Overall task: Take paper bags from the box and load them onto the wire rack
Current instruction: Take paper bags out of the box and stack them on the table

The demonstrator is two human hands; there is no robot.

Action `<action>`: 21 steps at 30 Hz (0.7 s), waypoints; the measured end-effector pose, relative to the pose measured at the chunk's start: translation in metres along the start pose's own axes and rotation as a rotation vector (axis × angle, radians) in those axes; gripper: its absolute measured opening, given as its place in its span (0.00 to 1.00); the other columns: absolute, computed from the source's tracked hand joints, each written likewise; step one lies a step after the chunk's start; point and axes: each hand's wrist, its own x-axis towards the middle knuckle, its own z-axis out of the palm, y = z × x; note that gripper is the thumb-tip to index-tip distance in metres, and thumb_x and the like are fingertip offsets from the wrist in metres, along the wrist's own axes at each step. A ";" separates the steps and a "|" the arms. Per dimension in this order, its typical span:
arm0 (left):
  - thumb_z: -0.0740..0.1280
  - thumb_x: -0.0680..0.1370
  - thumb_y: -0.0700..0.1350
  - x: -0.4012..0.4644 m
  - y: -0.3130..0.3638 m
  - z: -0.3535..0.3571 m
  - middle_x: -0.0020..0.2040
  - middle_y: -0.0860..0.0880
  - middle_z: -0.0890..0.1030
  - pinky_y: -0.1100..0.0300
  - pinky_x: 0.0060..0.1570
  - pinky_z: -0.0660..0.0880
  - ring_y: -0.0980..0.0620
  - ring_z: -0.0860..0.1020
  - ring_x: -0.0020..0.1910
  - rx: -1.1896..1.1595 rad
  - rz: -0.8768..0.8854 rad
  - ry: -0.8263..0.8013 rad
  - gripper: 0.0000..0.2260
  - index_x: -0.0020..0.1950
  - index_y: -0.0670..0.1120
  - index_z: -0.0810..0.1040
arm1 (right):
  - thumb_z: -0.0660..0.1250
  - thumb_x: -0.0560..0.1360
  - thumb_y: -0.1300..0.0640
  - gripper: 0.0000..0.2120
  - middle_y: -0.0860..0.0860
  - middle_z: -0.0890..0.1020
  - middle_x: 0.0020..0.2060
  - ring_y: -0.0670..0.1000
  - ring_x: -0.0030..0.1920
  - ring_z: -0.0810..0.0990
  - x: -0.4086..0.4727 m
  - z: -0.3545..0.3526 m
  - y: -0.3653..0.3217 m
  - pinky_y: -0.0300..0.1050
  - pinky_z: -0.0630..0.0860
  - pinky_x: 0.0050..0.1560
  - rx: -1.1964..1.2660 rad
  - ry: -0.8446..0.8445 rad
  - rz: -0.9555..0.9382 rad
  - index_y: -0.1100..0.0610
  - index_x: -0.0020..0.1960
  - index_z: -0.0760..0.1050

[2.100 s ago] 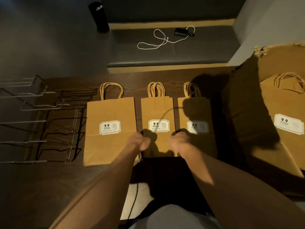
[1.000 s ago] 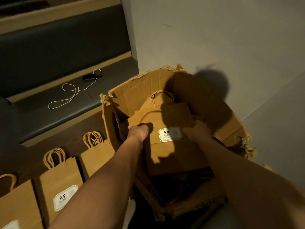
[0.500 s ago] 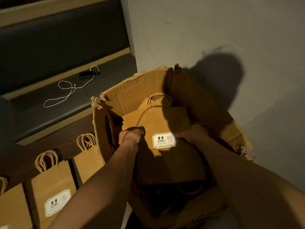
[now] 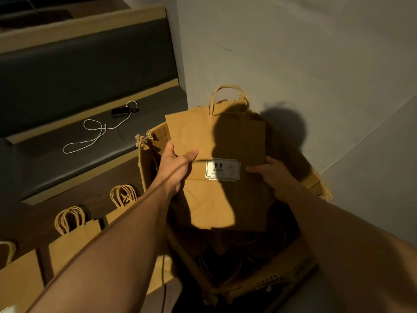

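Gripping paper bag (image 4: 216,141) | left hand (image 4: 174,164) thumb atop | right hand (image 4: 268,172) opposite edge

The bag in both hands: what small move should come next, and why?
Probably lift the bag a little more and swing it left. The left hand and right hand grip its sides, but its bottom edge still hangs inside the box; the other bags lie to the left.

label small print (image 4: 222,175) blurred, box interior (image 4: 237,256) shadowed
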 end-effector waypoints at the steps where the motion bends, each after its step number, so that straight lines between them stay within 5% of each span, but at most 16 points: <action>1: 0.69 0.77 0.34 -0.004 0.012 -0.003 0.56 0.48 0.83 0.55 0.48 0.81 0.49 0.84 0.52 -0.043 0.018 -0.022 0.19 0.65 0.47 0.72 | 0.71 0.73 0.64 0.17 0.56 0.84 0.52 0.59 0.51 0.84 -0.005 0.002 -0.008 0.60 0.79 0.55 0.058 -0.027 -0.021 0.55 0.60 0.76; 5: 0.65 0.80 0.36 -0.011 0.051 -0.021 0.51 0.45 0.85 0.56 0.41 0.81 0.49 0.85 0.45 -0.188 0.006 -0.092 0.13 0.63 0.45 0.75 | 0.69 0.74 0.66 0.16 0.57 0.85 0.51 0.60 0.49 0.84 -0.018 0.020 -0.051 0.58 0.81 0.48 0.188 -0.061 -0.143 0.54 0.60 0.78; 9: 0.65 0.79 0.34 -0.026 0.074 -0.055 0.54 0.45 0.83 0.56 0.39 0.81 0.49 0.85 0.46 -0.107 0.011 -0.110 0.21 0.70 0.48 0.68 | 0.70 0.74 0.66 0.15 0.60 0.84 0.49 0.60 0.46 0.85 -0.035 0.061 -0.083 0.53 0.82 0.43 0.163 -0.063 -0.230 0.59 0.59 0.77; 12: 0.64 0.80 0.33 -0.045 0.091 -0.095 0.54 0.45 0.83 0.55 0.39 0.82 0.47 0.84 0.47 -0.135 0.051 -0.073 0.21 0.69 0.48 0.68 | 0.69 0.73 0.66 0.08 0.57 0.84 0.44 0.58 0.45 0.83 -0.049 0.104 -0.097 0.58 0.81 0.52 0.089 -0.118 -0.281 0.57 0.50 0.77; 17: 0.68 0.77 0.34 -0.078 0.097 -0.178 0.58 0.44 0.82 0.47 0.48 0.82 0.43 0.83 0.52 -0.192 0.093 0.107 0.20 0.63 0.53 0.71 | 0.69 0.74 0.65 0.09 0.53 0.84 0.47 0.55 0.52 0.81 -0.065 0.185 -0.098 0.55 0.75 0.62 -0.084 -0.238 -0.296 0.55 0.51 0.77; 19: 0.67 0.79 0.38 -0.095 0.088 -0.216 0.59 0.44 0.81 0.46 0.49 0.81 0.44 0.83 0.54 -0.201 0.084 0.160 0.18 0.65 0.54 0.70 | 0.71 0.74 0.63 0.10 0.52 0.84 0.49 0.52 0.50 0.82 -0.069 0.221 -0.088 0.45 0.78 0.58 -0.198 -0.240 -0.326 0.59 0.55 0.78; 21: 0.63 0.82 0.44 -0.114 0.075 -0.249 0.58 0.46 0.81 0.50 0.46 0.81 0.46 0.83 0.54 -0.194 0.061 0.191 0.15 0.68 0.53 0.68 | 0.70 0.75 0.62 0.05 0.49 0.81 0.42 0.47 0.42 0.77 -0.076 0.251 -0.075 0.23 0.71 0.39 -0.352 -0.194 -0.384 0.61 0.50 0.77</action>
